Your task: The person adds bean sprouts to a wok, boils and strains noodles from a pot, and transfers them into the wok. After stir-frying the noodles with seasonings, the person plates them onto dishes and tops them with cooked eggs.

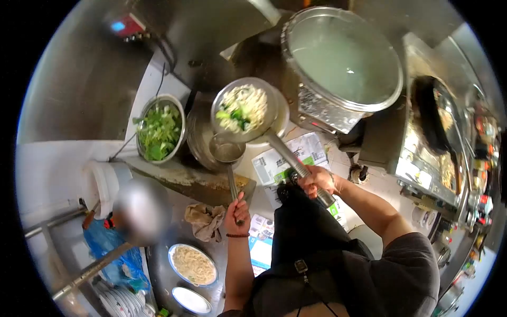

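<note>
My right hand [319, 181] is closed around the thick ridged handle of a strainer [288, 153]. Pale noodles [251, 103] and some bright green leaves [236, 119] lie in its round bowl. In my left hand [237, 215] is the thin handle of a metal ladle [227, 150], its bowl just below the strainer's. Both bowls hang over or beside a metal pot [196, 138], which they partly cover. I cannot tell whether ladle and strainer touch. Left of the pot, a metal bowl [182, 127] holds chopped green leaves [158, 132].
A large round pot [393, 100] of cloudy liquid stands at the upper right. A dark wok [430, 119] sits on the right-hand stove. At lower left are a plate of noodles [194, 264], a white plate [191, 300], a cloth [205, 222] and stacked plates [119, 301].
</note>
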`<state>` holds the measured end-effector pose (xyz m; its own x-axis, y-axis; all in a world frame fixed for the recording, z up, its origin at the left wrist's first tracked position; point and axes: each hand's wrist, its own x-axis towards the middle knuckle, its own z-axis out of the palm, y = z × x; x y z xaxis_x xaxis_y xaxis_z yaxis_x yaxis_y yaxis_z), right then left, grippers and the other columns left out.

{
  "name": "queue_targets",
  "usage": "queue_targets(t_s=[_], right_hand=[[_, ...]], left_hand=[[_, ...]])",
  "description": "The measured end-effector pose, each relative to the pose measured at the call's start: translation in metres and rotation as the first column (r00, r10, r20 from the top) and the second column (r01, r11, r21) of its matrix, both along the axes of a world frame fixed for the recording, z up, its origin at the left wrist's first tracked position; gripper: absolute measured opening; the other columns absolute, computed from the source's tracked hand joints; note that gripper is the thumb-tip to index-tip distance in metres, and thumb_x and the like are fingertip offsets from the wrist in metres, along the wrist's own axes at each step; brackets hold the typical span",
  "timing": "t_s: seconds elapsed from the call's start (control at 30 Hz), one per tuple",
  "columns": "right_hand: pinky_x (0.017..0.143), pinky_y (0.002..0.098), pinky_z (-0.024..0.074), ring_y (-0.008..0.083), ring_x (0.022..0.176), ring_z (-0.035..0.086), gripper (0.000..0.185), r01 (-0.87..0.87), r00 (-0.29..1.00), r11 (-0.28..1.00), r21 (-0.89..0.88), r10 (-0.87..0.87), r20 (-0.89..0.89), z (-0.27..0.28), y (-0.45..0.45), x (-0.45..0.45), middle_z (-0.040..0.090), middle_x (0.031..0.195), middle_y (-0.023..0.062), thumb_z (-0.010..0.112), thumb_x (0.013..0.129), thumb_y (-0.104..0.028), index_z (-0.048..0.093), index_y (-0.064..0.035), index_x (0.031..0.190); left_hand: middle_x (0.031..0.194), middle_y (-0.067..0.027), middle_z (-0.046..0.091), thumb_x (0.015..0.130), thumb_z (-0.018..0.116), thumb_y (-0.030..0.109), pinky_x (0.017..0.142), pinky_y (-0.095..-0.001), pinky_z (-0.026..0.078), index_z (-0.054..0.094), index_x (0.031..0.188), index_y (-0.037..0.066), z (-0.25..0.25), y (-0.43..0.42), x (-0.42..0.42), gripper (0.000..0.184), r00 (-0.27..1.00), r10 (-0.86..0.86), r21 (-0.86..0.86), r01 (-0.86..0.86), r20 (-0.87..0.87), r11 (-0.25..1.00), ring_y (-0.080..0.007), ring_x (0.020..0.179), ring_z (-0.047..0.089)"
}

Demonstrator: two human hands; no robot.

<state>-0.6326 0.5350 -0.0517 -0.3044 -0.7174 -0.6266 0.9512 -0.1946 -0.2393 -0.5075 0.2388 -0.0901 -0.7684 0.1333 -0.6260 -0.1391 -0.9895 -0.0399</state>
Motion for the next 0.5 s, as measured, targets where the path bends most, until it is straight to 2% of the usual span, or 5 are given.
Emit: queue_targets(t_s=[0.1, 0.13, 0.2, 0.33, 0.5], right_hand=[[0.036, 0.0231, 0.0421, 0.0075, 0.044, 0.042, 0.031, -0.006, 1.000, 0.991, -0.133, 0.009, 0.021, 0.057, 0.018, 0.029, 0.044, 0.065, 0.0027, 0.054, 0.081, -0.001, 0.034, -0.0005, 0.106], [0.036, 0.0227, 0.0422, 0.0074, 0.045, 0.043, 0.033, 0.006, 0.999, 0.982, -0.191, 0.003, 0.047, 0.070, 0.024, 0.039, 0.044, 0.066, 0.0029, 0.053, 0.081, -0.001, 0.034, 0.0000, 0.107], [0.036, 0.0204, 0.0296, 0.0049, 0.041, 0.035, 0.019, 0.068, 0.996, 0.987, -0.149, -0.057, 0.072, 0.110, 0.035, 0.062, 0.040, 0.062, 0.0012, 0.056, 0.078, -0.003, 0.041, -0.0061, 0.089], [0.035, 0.0210, 0.0311, 0.0047, 0.041, 0.036, 0.023, 0.128, 0.992, 0.987, -0.093, -0.129, -0.010, 0.166, 0.068, 0.101, 0.040, 0.062, 0.0006, 0.056, 0.079, -0.003, 0.040, -0.0056, 0.095], [0.034, 0.0226, 0.0343, 0.0068, 0.041, 0.038, 0.029, 0.268, 0.947, 0.963, -0.018, -0.267, -0.179, 0.214, 0.119, 0.124, 0.041, 0.063, 0.0036, 0.055, 0.080, -0.001, 0.037, -0.0045, 0.103]], left_hand=[[0.072, -0.0052, 0.037, 0.096, 0.032, 0.013, 0.048, -0.0269, 0.041, 0.023, 0.129, -0.013, 0.018, 0.018, -0.022, 0.043, 0.967, 0.076, 0.481, 0.051, -0.242, 0.875, -0.0142, 0.056, 0.043], [0.074, -0.0054, 0.037, 0.096, 0.031, 0.013, 0.047, -0.0259, 0.039, 0.021, 0.130, -0.013, 0.032, 0.025, -0.025, 0.045, 0.960, 0.072, 0.478, 0.070, -0.272, 0.875, -0.0130, 0.055, 0.042], [0.074, -0.0052, 0.037, 0.096, 0.030, 0.013, 0.045, -0.0245, 0.038, 0.017, 0.133, -0.011, 0.068, 0.035, -0.031, 0.046, 0.959, 0.013, 0.432, 0.116, -0.284, 0.894, -0.0117, 0.054, 0.041], [0.080, -0.0080, 0.040, 0.095, 0.028, 0.012, 0.040, -0.0220, 0.035, 0.019, 0.133, -0.009, 0.103, 0.044, -0.036, 0.045, 0.892, -0.224, 0.306, 0.357, -0.393, 0.883, -0.0093, 0.052, 0.041], [0.080, -0.0105, 0.040, 0.096, 0.026, 0.012, 0.038, -0.0209, 0.038, 0.014, 0.134, -0.010, 0.144, 0.098, -0.076, 0.046, 0.827, -0.342, 0.190, 0.461, -0.447, 0.867, -0.0097, 0.051, 0.043]])
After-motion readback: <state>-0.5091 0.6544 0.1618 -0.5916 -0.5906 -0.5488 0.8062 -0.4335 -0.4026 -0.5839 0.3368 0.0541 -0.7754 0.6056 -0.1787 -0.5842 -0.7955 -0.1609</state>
